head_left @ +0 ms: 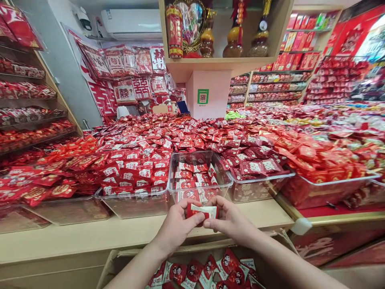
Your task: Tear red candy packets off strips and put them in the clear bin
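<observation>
Between my two hands is a small red-and-white candy packet (210, 210), held in front of a clear plastic bin. My left hand (177, 222) pinches its left end with thumb and fingers. At the other end, my right hand (227, 218) grips it the same way. The clear bin (200, 187) behind holds similar red-and-white packets laid in rows. Below my forearms, an open cardboard box (120, 257) contains several loose red-and-white packets (195, 271) with printed cartoon figures.
Bins of red packets (132, 168), dark red packets (255, 164) and bright red packets (327, 156) line the wooden counter (75, 241). A white pillar (210, 86) with a shelf above stands behind. Stocked racks (27, 96) rise at left.
</observation>
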Available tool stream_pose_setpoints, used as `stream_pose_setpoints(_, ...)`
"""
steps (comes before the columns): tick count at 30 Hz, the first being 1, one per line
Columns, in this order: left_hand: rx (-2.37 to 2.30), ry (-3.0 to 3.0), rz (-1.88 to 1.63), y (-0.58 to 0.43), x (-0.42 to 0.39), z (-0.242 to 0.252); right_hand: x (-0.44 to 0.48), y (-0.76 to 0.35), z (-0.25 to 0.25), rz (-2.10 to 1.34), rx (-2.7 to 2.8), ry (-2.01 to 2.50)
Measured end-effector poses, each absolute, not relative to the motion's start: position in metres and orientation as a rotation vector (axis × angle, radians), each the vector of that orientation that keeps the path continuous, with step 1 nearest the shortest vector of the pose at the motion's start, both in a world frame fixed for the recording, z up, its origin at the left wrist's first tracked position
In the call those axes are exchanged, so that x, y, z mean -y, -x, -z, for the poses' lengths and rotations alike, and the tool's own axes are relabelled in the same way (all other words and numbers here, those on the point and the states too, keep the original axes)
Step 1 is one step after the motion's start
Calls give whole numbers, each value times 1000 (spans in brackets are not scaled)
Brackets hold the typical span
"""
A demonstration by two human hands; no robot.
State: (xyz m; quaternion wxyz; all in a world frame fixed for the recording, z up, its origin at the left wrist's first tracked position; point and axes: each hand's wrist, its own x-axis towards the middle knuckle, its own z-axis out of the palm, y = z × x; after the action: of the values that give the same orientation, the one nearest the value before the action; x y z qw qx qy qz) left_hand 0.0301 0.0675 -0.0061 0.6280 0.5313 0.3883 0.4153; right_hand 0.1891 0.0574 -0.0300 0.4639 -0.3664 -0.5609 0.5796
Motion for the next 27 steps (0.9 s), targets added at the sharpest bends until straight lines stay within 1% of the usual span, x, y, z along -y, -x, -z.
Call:
stream_pose_setpoints(10,-971,-1088,-1039,-28,-68,11,-57,-193,25,-1381,1217,999)
stream_pose_setpoints(15,-838,-1115,-958,-32,-64,8,-56,-193,25,-1402,1308,935)
stream_pose_setpoints(20,-882,-1268,-845,-32,-66,9,-55,-193,29,-1383,1318,955)
stream_pose_setpoints(27,-854,-1359,-862,-29,-64,7,-51,-196,23,-1353,1308,958)
